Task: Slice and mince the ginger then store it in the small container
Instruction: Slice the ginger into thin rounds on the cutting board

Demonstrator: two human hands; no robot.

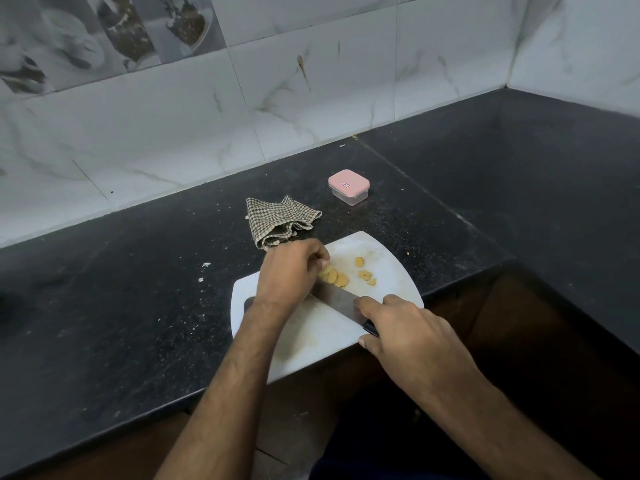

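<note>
A white cutting board point(311, 341) lies at the front edge of the black counter, overhanging it slightly. Yellow ginger slices point(337, 278) lie in a row on it, with a few loose pieces point(365, 273) to the right. My left hand point(289, 271) is curled over the left end of the row, pinning the ginger with its fingertips. My right hand point(398, 327) grips the dark handle of a broad steel knife point(337, 301), forefinger stretched along the blade. The blade stands on the board just in front of the slices. The small clear container point(349, 187) with a pink lid stands shut behind the board.
A crumpled checked cloth point(278, 221) lies just behind the board's left corner. The black counter point(138, 289) turns along the right wall, and a tiled wall backs it. White crumbs dot the counter left of the board.
</note>
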